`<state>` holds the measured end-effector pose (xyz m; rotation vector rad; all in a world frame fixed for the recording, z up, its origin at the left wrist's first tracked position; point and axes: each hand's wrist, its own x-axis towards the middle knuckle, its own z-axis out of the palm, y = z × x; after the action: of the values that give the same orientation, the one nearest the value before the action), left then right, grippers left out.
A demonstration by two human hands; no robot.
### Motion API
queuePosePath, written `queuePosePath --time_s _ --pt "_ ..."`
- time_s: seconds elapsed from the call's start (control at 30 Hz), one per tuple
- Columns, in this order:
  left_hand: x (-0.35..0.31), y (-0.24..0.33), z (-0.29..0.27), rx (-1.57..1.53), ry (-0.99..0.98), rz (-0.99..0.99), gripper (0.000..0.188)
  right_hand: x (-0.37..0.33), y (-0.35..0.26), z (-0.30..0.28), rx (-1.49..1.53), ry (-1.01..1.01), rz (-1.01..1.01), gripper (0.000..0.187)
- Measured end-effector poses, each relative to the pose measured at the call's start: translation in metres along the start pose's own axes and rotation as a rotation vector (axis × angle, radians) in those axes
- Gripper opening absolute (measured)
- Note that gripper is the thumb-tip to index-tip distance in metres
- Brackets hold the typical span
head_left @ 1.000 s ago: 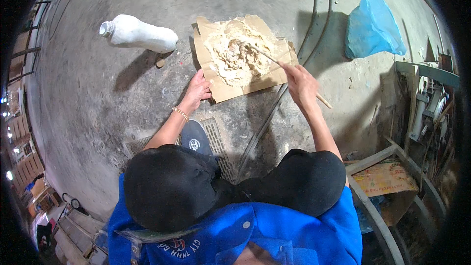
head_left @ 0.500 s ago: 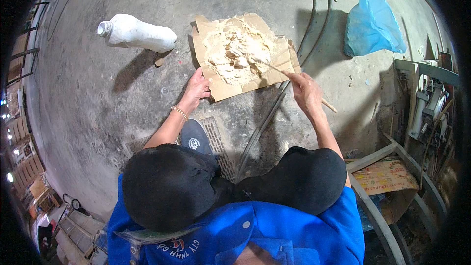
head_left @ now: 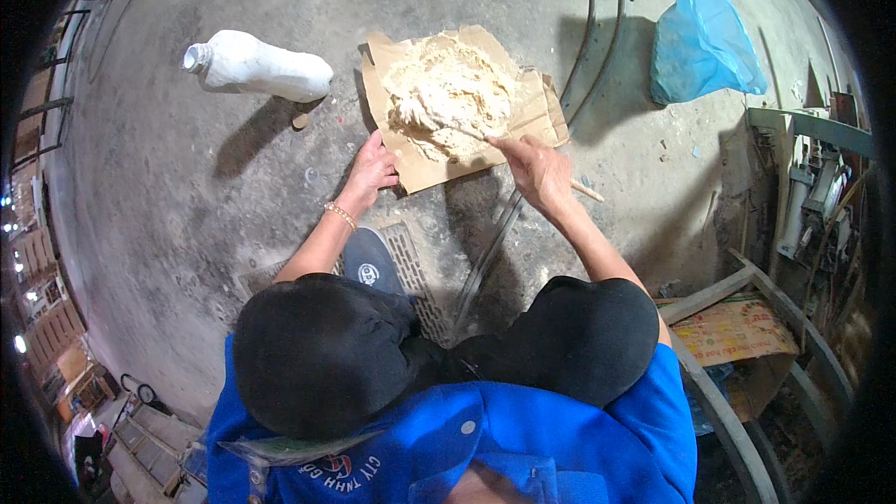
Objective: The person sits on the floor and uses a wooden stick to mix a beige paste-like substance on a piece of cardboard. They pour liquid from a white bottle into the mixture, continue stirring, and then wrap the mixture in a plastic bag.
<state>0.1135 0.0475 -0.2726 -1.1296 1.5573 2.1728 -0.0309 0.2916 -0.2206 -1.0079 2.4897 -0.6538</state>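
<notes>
A pale, crumbly paste-like mixture (head_left: 453, 84) is heaped on a piece of brown cardboard (head_left: 539, 110) lying on the floor. My left hand (head_left: 373, 166) grips the cardboard by its near left edge. In my right hand (head_left: 539, 173) is a thin wooden stick (head_left: 586, 190), its back end poking out past the palm. The stick's front end reaches into the mixture, where the tip is buried or too blurred to make out.
A white plastic bottle (head_left: 266, 67) without a cap is at the left. Beyond the cardboard on the right sits a blue plastic bag (head_left: 705, 47). Dark hoses (head_left: 611, 28) run along the floor. Metal frames (head_left: 714, 297) and a printed cardboard box (head_left: 733, 334) stand near my right side.
My right hand has moved left and slightly nearer with the stick, across the mixture. The heap's surface looks smoother and more spread. My left hand stays at the cardboard's edge.
</notes>
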Motion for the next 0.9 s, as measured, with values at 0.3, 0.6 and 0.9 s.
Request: queuePosePath --time_s 0.3,0.6,0.9 --pt "0.005 -0.004 -0.001 -0.043 -0.055 0.029 0.051 -0.039 0.042 -0.020 -0.003 0.048 0.192 0.023" --pt "0.000 0.002 0.005 0.002 -0.005 0.010 0.045 -0.058 0.060 0.029 0.122 0.320 0.246 0.028" --pt "0.003 -0.003 -0.001 0.026 -0.005 0.027 0.049 -0.022 -0.004 0.035 0.333 0.086 0.062 0.026"
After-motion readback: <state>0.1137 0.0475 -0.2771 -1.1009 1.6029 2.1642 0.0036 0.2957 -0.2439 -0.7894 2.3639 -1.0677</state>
